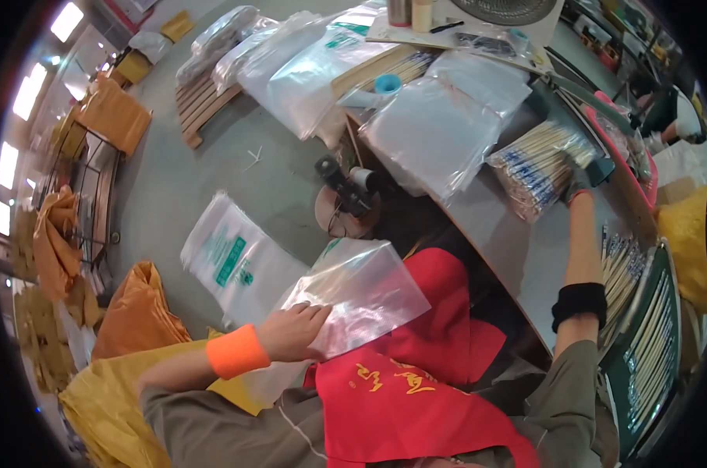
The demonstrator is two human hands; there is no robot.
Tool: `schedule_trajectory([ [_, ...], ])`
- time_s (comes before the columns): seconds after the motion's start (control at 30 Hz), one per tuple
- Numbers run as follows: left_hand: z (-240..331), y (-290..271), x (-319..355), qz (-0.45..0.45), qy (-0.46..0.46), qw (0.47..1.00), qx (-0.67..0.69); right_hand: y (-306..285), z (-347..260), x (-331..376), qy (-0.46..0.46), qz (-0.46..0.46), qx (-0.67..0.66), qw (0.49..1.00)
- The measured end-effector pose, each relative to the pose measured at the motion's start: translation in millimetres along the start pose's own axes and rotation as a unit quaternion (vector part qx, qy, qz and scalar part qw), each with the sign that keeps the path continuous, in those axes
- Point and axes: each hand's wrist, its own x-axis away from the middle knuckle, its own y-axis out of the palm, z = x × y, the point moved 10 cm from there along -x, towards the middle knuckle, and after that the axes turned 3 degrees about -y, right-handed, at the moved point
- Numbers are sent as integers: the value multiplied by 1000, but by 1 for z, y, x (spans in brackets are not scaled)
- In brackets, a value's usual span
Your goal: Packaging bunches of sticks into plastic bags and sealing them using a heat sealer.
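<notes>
My left hand (295,331), with an orange wristband, lies over the near edge of a clear plastic bag (369,288) above my lap. Its fingers rest on the film and seem to grip it; the thumb is hidden. To the right, my gloved right hand (578,186) is closed around the right end of a bundle of thin sticks with blue-and-white ends (534,164). Clear film shows around that bundle, which lies on the worktable (494,226). Some of the right fingers are out of sight. Beside my left hand lie flat bags with green print (232,253).
Clear bags (447,117) and a blue tape roll (387,84) lie at the table's far end. More sticks (650,343) fill a green tray at right. A dark device (344,187) stands left of the table. Orange sacks (139,312) and a wooden pallet (201,105) are on the left.
</notes>
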Motion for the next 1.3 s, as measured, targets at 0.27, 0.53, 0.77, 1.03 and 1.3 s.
schedule_trajectory([
  [0.27,10,29,34,-58,-53,994,-79,78,23,189,-220,-21,77,972],
  [0.53,-69,34,14,8,-267,835,481,145,-37,300,-320,-72,78,941],
  [0.77,-97,123,17,54,-265,647,713,276,137,341,-178,-195,86,961],
  [1.03,-157,69,84,343,-331,681,556,311,150,346,-351,-311,342,814],
  [1.3,-152,-54,95,427,-241,709,506,320,165,367,-303,-295,505,752],
])
